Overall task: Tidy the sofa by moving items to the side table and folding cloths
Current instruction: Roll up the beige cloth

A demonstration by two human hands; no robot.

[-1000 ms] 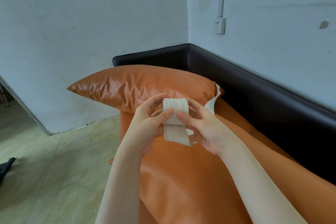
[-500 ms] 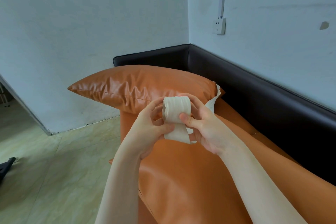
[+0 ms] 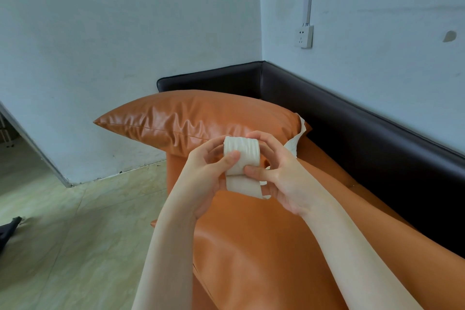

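Note:
A cream-white cloth strip (image 3: 242, 156), partly wound into a small roll, is held above the orange sofa seat (image 3: 264, 246). My left hand (image 3: 208, 173) grips the roll from the left, thumb pressed on its front. My right hand (image 3: 279, 173) holds it from the right, fingers curled over the top and thumb on the lower front. A loose tail of the strip hangs below the roll. Another white cloth piece (image 3: 295, 139) pokes out from behind the orange cushion (image 3: 191, 118), past my right hand.
The sofa has a dark brown backrest and arm (image 3: 352, 128) against the white walls in the corner. A wall socket (image 3: 305, 36) sits above the backrest. Pale green floor tiles (image 3: 75, 221) lie to the left, with a dark object (image 3: 7, 230) at the left edge.
Both hands have turned the roll a little further, taking up more of the strip. The hanging tail is shorter than a second ago.

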